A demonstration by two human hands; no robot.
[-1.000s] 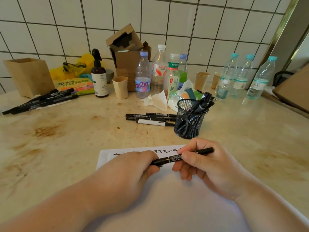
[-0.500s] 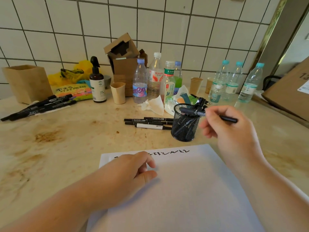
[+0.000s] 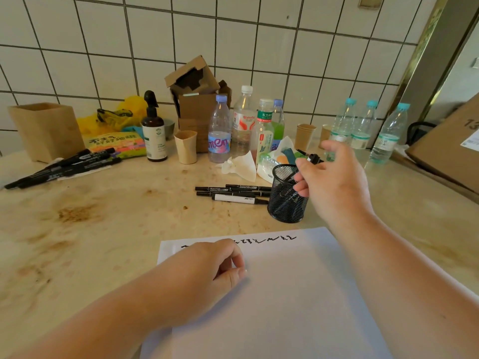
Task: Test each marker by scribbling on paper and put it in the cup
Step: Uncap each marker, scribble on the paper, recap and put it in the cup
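The paper (image 3: 285,294) lies on the counter (image 3: 103,229) in front of the person, and along its top edge there is one row of black scribbles (image 3: 264,240), so several markers are already tested. The mesh cup (image 3: 286,195) stands just behind the paper and already holds some markers; how many I cannot tell. Four thin markers (image 3: 233,193) lie just beside the cup on its left, and a bigger group of thick markers (image 3: 64,168) lies well apart at the far left of the counter. To my judgement the task is under way but far from done, because these two groups wait for their test.

The right hand (image 3: 334,185) is over the cup with the fingers loosely spread, and its fingertips seem to touch a marker (image 3: 291,181) that goes down into the cup. I judge it is being released. The left hand (image 3: 207,270) rests on the paper, loosely curled, and holds nothing.
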